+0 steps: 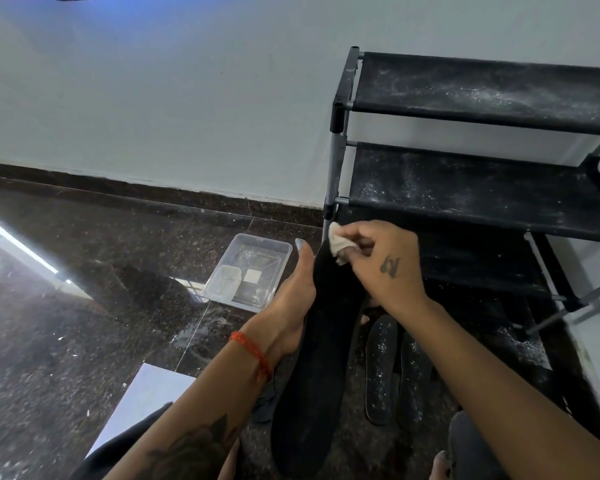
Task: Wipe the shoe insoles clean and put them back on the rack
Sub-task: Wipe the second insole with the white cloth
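A long black insole [321, 358] stands lengthwise in front of me, its toe end up near the rack. My left hand [293, 299] holds it along its left edge, thumb up, fingers hidden behind it. My right hand [381, 261] pinches a small white cloth [338, 242] and presses it on the insole's toe end. Two more black insoles [397, 368], speckled with white dust, lie side by side on the floor to the right. The black shoe rack [482, 195] stands against the wall at the right, its fabric shelves dusty and bare.
A clear plastic tray [248, 271] holding a smaller clear container sits on the dark speckled floor left of the rack. A white sheet [146, 407] lies on the floor near my left arm. The pale wall runs behind everything.
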### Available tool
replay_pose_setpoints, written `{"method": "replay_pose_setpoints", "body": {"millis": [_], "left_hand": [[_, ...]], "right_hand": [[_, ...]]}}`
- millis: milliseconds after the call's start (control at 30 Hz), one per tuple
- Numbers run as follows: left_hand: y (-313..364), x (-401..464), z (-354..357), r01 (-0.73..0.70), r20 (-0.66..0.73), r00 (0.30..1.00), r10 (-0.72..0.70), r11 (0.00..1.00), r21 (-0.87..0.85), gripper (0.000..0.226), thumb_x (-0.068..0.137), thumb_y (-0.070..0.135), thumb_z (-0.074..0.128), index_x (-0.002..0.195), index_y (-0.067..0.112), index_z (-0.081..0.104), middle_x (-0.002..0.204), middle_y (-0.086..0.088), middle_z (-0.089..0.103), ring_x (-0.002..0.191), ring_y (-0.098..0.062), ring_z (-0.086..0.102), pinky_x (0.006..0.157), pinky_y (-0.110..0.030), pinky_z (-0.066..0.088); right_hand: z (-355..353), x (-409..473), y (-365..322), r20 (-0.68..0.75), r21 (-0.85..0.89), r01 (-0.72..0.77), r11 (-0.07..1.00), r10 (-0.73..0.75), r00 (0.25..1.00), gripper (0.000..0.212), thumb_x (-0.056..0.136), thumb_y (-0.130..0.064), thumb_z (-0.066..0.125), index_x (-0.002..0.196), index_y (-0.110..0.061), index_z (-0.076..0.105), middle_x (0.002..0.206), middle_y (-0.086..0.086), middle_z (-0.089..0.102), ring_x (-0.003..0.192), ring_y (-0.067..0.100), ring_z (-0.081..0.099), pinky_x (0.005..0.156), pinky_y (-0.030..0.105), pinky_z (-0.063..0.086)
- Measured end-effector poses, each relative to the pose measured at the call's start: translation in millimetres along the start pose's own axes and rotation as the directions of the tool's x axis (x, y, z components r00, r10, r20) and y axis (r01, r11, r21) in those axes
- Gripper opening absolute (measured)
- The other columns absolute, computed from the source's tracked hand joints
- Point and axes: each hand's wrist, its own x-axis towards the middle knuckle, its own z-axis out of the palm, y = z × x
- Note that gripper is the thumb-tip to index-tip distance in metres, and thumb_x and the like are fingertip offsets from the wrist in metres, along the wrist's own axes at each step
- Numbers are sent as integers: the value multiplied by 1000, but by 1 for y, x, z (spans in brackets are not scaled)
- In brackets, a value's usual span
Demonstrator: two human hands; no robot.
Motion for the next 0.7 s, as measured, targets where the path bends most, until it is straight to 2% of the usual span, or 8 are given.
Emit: {"method": "replay_pose_setpoints", "body": {"millis": [133, 200, 300, 367, 467, 567, 600, 700], "left_hand": [[4, 1, -6, -47, -51, 998, 44, 996, -80, 87, 90, 68, 11, 87, 7, 74, 74, -16, 68, 61, -23, 67, 49, -26, 55], [6, 4, -9, -104, -87, 992, 96, 990, -98, 80, 92, 65, 9, 108, 14, 69, 84, -15, 69, 65, -23, 68, 52, -29, 57], [4, 5, -8, -149, -73, 987, 142, 984, -95, 68, 94, 61, 10, 136, 24, 48, 95, -11, 72, 71, -23, 72, 54, -31, 57], [2, 5, -8, -115, -67, 992, 111, 992, -50, 71, 94, 62, 10, 131, 20, 53, 93, -13, 73, 71, -23, 71, 57, -30, 58], [2, 2, -8, -50, -78, 996, 51, 999, 21, 82, 90, 69, 11, 107, 12, 68, 85, -15, 73, 69, -21, 71, 54, -26, 55], [3, 2, -8, -59, -77, 995, 57, 998, -28, 87, 90, 69, 12, 84, 8, 73, 71, -14, 71, 60, -20, 70, 50, -24, 54], [3, 4, -11, -72, -97, 993, 67, 996, -49, 88, 90, 69, 11, 85, 7, 74, 71, -14, 71, 61, -20, 70, 51, -25, 56], [6, 7, -12, -118, -123, 987, 108, 990, -80, 83, 90, 68, 12, 121, 9, 62, 87, -14, 72, 72, -22, 71, 60, -30, 59]], "right_hand": [[-2, -8, -17, 284, 145, 46, 988, -86, 955, 16, 75, -3, 73, 87, -13, 75, 81, -1, 70, 67, 8, 65, 55, 11, 50], [-8, -5, -11, 407, 108, 0, 994, -44, 912, 14, 75, -4, 74, 79, -16, 76, 75, -3, 70, 60, 9, 64, 49, 11, 49], [-15, 1, 2, 317, -63, -46, 997, 64, 946, 8, 74, -10, 75, 76, -18, 76, 76, -8, 66, 62, 2, 60, 50, 9, 47], [-14, 0, 2, 157, -20, -114, 993, 116, 981, 11, 77, -3, 69, 78, -13, 74, 81, -5, 63, 65, 5, 59, 44, 12, 48], [-2, -3, -4, 22, 12, 20, 1000, -20, 1000, 21, 74, 4, 67, 87, -12, 74, 86, 0, 69, 76, 8, 63, 65, 17, 53], [6, -8, -12, 141, 75, 141, 987, -150, 979, 21, 70, 2, 73, 85, -13, 76, 81, -3, 70, 74, 4, 62, 69, 10, 47], [5, -9, -14, 211, 109, 153, 982, -173, 962, 19, 70, 1, 74, 82, -14, 76, 79, -4, 69, 72, 3, 62, 68, 10, 47], [-6, -7, -10, 404, 149, 118, 982, -170, 899, 16, 70, 3, 74, 72, -13, 76, 74, -3, 70, 69, 6, 65, 67, 19, 53]]}}
